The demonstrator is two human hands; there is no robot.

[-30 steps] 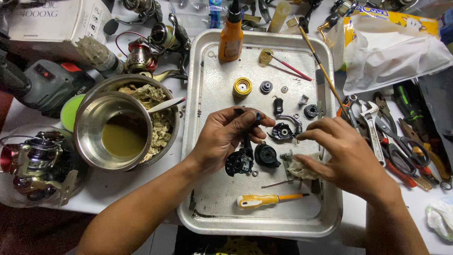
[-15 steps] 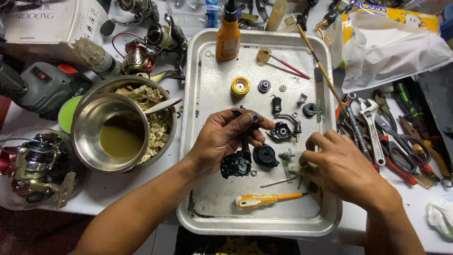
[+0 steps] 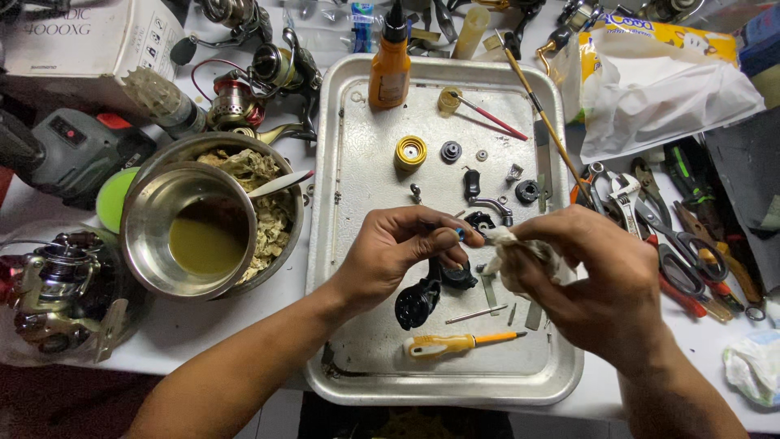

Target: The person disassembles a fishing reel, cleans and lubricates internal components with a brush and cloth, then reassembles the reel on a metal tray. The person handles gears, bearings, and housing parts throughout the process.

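Both hands risen: left hand (image 3: 398, 252) pinches small part (image 3: 460, 234), seemingly; right hand (image 3: 589, 280) grips rag (image 3: 520, 248).

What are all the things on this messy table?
Metal tray: one, silver, centre.
Oil bottle: one, orange with black nozzle, top of tray.
Spool part: one, yellow, upper tray.
Screwdriver: one, yellow handle, lower tray.
Black reel body: one, on the tray under the hands.
Small loose parts: several, dark or silver, upper tray.
Steel bowl: one, holding yellowish liquid, left of tray.
Fishing reels: several, left side and top.
Pliers and scissors: a pile, right of tray.
White bag: one, top right.
Rag: one, off-white, in the right hand.
Left hand: pinching a small part.
Right hand: holding the rag.
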